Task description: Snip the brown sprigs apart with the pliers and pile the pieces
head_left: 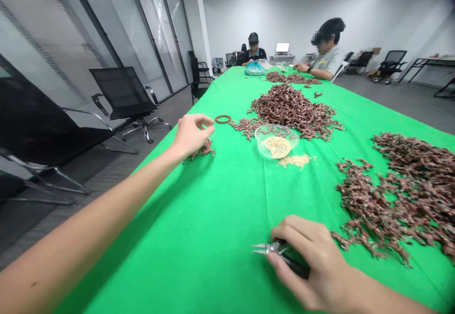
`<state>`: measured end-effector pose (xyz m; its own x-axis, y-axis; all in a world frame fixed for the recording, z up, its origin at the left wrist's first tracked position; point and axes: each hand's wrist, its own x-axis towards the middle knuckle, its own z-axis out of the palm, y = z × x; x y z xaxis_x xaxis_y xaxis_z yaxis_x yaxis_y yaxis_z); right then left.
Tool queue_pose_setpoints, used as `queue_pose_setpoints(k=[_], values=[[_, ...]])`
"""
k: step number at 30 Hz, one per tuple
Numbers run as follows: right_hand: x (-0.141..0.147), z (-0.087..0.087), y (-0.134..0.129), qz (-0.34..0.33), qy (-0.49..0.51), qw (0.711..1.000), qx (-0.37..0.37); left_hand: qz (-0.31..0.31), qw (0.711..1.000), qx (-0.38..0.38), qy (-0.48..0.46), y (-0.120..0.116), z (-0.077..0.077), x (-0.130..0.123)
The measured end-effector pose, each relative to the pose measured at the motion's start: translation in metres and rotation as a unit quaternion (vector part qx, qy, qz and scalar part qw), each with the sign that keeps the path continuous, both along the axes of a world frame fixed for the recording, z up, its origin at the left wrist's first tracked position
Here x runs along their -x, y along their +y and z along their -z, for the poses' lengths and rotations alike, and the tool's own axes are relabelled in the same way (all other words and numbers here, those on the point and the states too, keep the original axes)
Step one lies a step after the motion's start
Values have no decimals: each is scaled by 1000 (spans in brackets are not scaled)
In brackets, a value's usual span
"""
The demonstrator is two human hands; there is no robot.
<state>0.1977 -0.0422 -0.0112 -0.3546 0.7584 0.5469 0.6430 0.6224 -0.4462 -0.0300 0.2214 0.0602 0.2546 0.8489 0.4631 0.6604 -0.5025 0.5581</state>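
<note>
Right hand (320,262) grips pliers (280,255), lower right of center, probably light, stiff, best held by the dark handles; left hand (194,134), upper left of center, thumb and fingers curled near small brown pieces (204,149), any pinched item unclear.

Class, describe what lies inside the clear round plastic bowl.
The clear round plastic bowl holds small pale-beige pieces; its base beneath them is covered and cannot be seen.
</note>
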Motion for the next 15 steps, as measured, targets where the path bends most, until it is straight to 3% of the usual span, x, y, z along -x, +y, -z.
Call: queue_pose_setpoints(k=[3, 9, 12, 15], values=[[2, -2, -4, -26, -40, 998, -31, 110, 993, 23, 22, -43, 9, -39], [1, -6, -13, -86, -160, 978, -107, 329, 939, 58, 76, -145, 42, -109], [1, -6, -17, -85, -172, 970, -149, 393, 912, 57, 100, -165, 49, -124], [2, -5, -19, -85, -167, 965, -186, 418, 896, 55, 137, -166, 49, -125]])
